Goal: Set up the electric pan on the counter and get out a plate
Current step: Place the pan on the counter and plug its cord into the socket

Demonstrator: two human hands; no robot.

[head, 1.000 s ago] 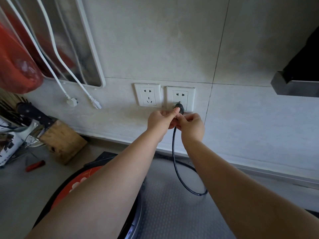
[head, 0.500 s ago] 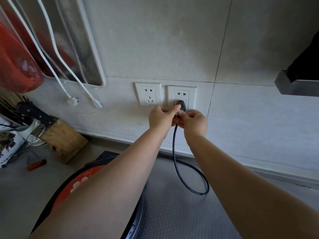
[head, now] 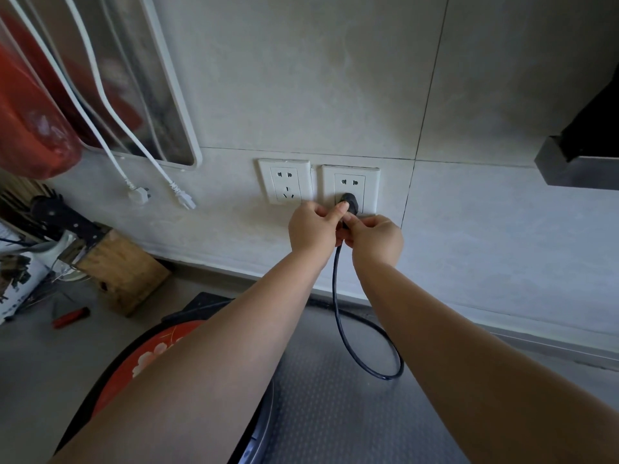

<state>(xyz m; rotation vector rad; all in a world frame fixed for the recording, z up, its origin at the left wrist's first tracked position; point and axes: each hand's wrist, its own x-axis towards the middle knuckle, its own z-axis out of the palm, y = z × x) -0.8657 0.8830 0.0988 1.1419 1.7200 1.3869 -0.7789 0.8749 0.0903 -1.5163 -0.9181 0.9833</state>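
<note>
The electric pan (head: 140,360), red lid with a white flower pattern and black rim, sits on the counter at bottom left, mostly hidden under my left forearm. Its black cord (head: 355,349) loops over the grey ribbed mat and rises to a black plug (head: 350,201) set in the lower holes of the right wall socket (head: 351,187). My left hand (head: 313,226) pinches the plug with thumb and forefinger. My right hand (head: 380,237) grips the cord just below the plug. No plate is in view.
A second white socket (head: 284,180) is free to the left. Two white cords with plugs (head: 139,195) hang from a mirror frame. A wooden knife block (head: 117,272) and a red-handled tool (head: 70,317) stand at left. A dark hood edge (head: 576,169) juts out at right.
Both hands have pushed slightly up and toward the wall, pressing the plug closer into the right socket. The cord loop has shifted a little to the right.
</note>
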